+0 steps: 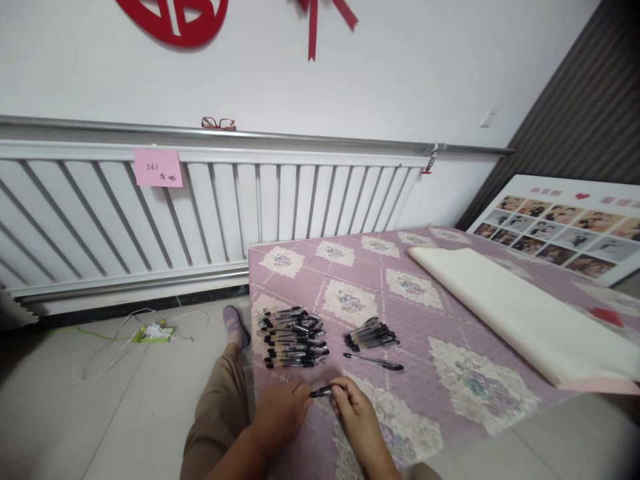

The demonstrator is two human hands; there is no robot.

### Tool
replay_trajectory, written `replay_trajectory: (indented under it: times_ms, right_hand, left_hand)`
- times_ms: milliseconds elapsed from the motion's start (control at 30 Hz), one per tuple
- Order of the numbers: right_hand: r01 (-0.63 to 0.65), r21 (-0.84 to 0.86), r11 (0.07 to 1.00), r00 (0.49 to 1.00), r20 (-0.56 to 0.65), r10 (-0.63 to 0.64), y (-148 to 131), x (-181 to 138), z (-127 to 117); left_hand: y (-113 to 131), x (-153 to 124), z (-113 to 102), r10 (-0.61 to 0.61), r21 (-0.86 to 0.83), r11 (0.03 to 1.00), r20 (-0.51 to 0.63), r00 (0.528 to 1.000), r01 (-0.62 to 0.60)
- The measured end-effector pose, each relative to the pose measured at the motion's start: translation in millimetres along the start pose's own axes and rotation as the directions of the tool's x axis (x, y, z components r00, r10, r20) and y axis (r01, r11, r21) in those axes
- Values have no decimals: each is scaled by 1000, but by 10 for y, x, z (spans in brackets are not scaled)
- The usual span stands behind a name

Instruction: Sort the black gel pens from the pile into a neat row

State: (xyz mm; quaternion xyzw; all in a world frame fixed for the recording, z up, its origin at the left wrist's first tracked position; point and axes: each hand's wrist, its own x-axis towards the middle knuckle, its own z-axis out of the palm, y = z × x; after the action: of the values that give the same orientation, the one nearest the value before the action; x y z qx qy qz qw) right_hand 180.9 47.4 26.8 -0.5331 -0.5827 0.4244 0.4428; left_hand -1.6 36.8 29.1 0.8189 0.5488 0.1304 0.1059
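Note:
My left hand (280, 410) and my right hand (356, 408) meet over the near edge of a purple patterned bed cover (450, 320). Both pinch a single black pen (321, 393) held level between them, the left at one end, the right at the other. Beyond the hands lies a large heap of black pens (293, 337), a smaller bundle of pens (371, 334) to its right, and one loose pen (374, 361) lying alone in front of that bundle.
A cream folded sheet (520, 320) lies across the right of the cover. A white radiator (210, 207) with a pink note (157, 167) lines the wall; red glasses (219, 123) sit on its top rail. A framed photo collage (565, 227) leans at right. Cables (125, 333) lie on the floor.

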Motion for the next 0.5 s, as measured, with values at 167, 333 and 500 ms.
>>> replay_trajectory:
  times_ms: [167, 333, 500]
  right_hand:
    - [-35, 307, 951, 966, -233, 111, 134, 52, -49]
    - [22, 252, 968, 911, -404, 85, 227, 98, -45]
    - [105, -165, 981, 914, -373, -161, 240, 81, 22]
  left_hand:
    - [-44, -11, 34, -30, -61, 998, -66, 997, 26]
    - [-88, -17, 126, -14, -78, 997, -188, 982, -1]
    - [-93, -14, 154, -11, -73, 997, -234, 972, -6]
